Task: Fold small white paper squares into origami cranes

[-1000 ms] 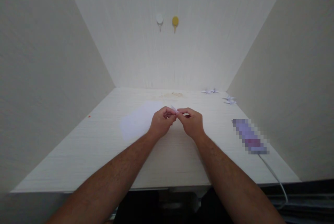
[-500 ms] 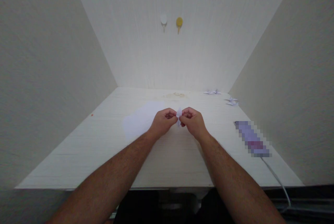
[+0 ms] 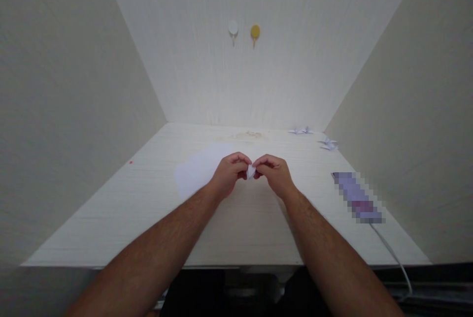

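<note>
A small folded piece of white paper (image 3: pixel 251 171) is pinched between both hands, above the middle of the white table (image 3: pixel 240 228). My left hand (image 3: pixel 231 172) grips its left side with thumb and fingers. On the other side, my right hand (image 3: pixel 272 170) pinches the right edge, its fingertips close to those of the left. The fingers cover part of the paper, so its full shape is hidden. White paper sheets (image 3: pixel 195 169) lie flat to the left, partly behind my left hand.
Several folded paper cranes (image 3: pixel 328 144) rest at the back right. A phone-like device with a blurred screen (image 3: pixel 356 199) lies at the right, its white cable (image 3: pixel 391 250) running over the front edge. Walls enclose three sides; a white hook (image 3: pixel 233 28) and a yellow hook (image 3: pixel 255 31) hang on the back one.
The folded paper has turned in my fingers: its tall pointed outline now looks shorter and more compact. Both hands have shifted their pinch slightly. The things on the table stay where they were.
</note>
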The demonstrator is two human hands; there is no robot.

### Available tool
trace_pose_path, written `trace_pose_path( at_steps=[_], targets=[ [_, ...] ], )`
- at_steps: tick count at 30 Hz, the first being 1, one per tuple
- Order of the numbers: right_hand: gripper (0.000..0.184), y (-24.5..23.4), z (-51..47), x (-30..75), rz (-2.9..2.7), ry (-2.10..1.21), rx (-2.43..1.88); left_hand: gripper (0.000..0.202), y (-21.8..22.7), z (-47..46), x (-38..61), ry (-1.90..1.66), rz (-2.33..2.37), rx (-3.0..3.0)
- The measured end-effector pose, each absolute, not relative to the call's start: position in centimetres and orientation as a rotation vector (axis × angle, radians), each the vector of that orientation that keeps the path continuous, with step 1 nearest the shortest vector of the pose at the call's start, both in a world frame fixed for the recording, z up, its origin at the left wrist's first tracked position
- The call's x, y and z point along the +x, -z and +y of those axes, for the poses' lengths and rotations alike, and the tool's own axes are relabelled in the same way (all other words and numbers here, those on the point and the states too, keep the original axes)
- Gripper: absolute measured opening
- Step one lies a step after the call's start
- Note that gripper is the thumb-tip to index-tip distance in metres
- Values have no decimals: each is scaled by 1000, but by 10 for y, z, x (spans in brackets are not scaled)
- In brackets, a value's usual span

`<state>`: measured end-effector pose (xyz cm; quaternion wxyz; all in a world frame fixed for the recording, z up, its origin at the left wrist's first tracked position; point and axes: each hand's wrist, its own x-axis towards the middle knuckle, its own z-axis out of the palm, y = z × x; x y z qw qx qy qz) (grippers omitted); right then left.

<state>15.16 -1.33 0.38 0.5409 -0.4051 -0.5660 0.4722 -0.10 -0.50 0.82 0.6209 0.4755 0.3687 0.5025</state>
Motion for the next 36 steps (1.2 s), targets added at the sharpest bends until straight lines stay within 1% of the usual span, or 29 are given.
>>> trace_pose_path(
  at_steps=[2, 6, 12, 15, 19, 23, 26, 30, 36],
  targets=[
    [5, -5, -15, 152, -1367, -1093, -985, 5, -9, -5, -2, -1133, 851, 1112],
    [9, -5, -15, 152, -1444, -1031, -1028, 15, -7, -3, -3, -1098, 884, 1141],
    [15, -3, -11, 151, -1376, -1128, -1098, 21, -1, 0, -4, -1187, 896, 1219],
    [12, -4, -12, 152, -1449, -1093, -1173, 19, -2, 0, -5, -1210, 918, 1311],
    [15, -2, -12, 154, -1482, -996, -1206, 16, -4, -1, -5, -1173, 957, 1389],
    [20, 2, -9, 155, -1417, -1098, -1144, 13, -3, 1, -6, -1171, 1002, 1427],
    [20, 4, -7, 155, -1393, -1168, -1070, 15, -2, 3, -5, -1196, 988, 1398],
    [20, 2, -9, 155, -1366, -1160, -1067, 18, -2, 2, -4, -1258, 945, 1347],
    [21, -3, -12, 155, -1366, -1155, -1052, 10, -4, -1, -5, -1249, 967, 1402]
  ],
)
